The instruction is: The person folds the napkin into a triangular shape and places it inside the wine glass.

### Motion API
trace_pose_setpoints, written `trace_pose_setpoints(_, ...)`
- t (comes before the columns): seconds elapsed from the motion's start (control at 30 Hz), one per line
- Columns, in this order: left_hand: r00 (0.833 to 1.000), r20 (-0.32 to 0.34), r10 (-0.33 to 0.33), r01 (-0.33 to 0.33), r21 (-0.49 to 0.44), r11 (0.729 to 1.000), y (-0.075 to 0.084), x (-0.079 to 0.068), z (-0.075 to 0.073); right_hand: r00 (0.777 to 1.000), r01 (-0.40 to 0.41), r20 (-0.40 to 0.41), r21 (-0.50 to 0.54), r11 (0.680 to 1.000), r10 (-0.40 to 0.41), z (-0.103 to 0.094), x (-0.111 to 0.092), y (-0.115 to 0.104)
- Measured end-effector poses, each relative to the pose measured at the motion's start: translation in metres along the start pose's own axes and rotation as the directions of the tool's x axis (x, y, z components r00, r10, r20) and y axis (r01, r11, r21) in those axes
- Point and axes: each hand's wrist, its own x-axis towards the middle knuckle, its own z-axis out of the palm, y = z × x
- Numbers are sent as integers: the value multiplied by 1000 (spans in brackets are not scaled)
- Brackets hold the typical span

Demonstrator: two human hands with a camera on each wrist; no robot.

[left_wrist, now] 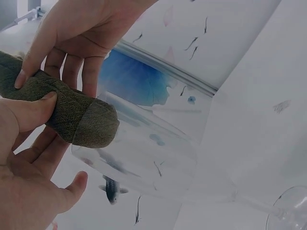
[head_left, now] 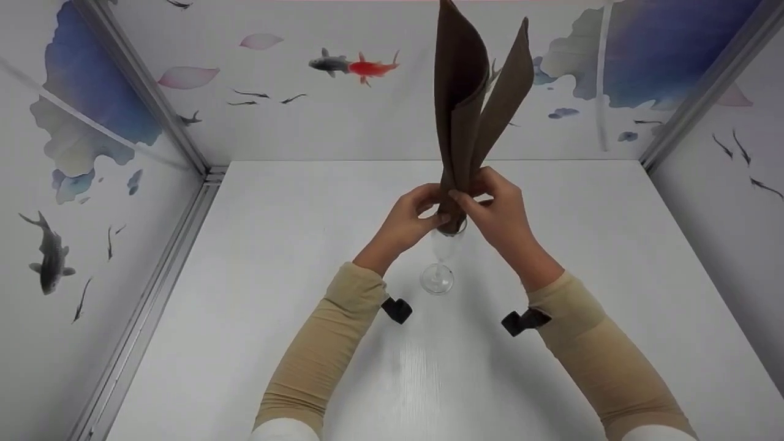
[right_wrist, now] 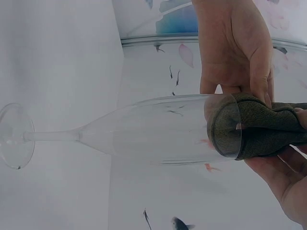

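Observation:
Both hands hold a dark brown folded cloth napkin [head_left: 462, 138], whose top spreads into two tall pointed flaps. My left hand [head_left: 409, 215] pinches its rolled lower part from the left. From the right, my right hand [head_left: 499, 205] grips it slightly higher, thumb across the front. Below them a clear champagne flute [head_left: 437, 279] stands upright on the white table. In the right wrist view, the napkin's rounded bottom end [right_wrist: 224, 127] sits just inside the mouth of the flute [right_wrist: 144, 129]. The rest of the bowl holds only air.
The white tabletop [head_left: 275, 306] stretches around the flute. Printed panels with fish and petals [head_left: 373, 67] enclose the back and both sides. Small black camera mounts [head_left: 397, 310] hang beneath both wrists.

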Motion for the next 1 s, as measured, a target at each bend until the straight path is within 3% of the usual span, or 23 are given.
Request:
trace_pose_setpoints(0.3, 1000, -18, 11, -11, 6, 1000, -7, -3, 3, 1000, 11, 7, 7, 1000, -11, 3, -2, 6)
trace_pose_setpoints(0.57, 998, -58, -22, 26, 61, 998, -16, -9, 7, 999, -10, 31, -11, 1000, 10, 10, -11, 11)
trace_pose_setpoints(0.8, 996, -80, -35, 46, 147, 988, -14, -11, 6, 999, -27, 18, -14, 1000, 27, 9, -9, 10)
trace_pose_setpoints(1.0, 986, -151, -65, 80, 96, 992, -16, -15, 7, 1000, -10, -16, -48, 999, 9, 9, -8, 10)
